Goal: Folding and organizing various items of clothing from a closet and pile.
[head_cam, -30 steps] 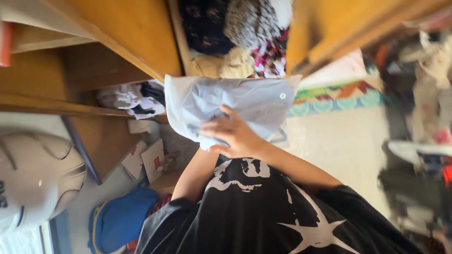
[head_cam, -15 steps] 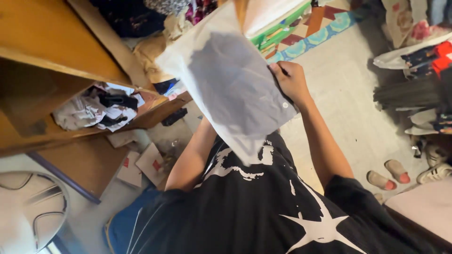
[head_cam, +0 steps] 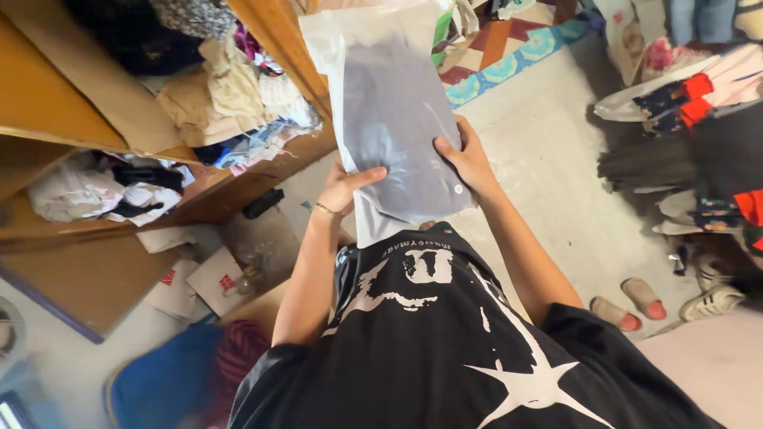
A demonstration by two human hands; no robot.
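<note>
My left hand (head_cam: pixel 343 189) has joined my right hand (head_cam: pixel 467 161); both now grasp the translucent garment bag (head_cam: pixel 389 111), upright before the cluttered wooden wardrobe (head_cam: pixel 280 32), ready for handling.

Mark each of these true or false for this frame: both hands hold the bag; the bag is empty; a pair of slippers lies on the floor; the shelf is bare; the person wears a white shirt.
1. Both hands hold the bag. True: the left hand and right hand grip its lower part.
2. The bag is empty. False: a dark folded garment shows through the plastic.
3. A pair of slippers lies on the floor. True.
4. The shelf is bare. False: crumpled clothes are piled in it.
5. The person wears a white shirt. False: the shirt is black with a white print.
</note>
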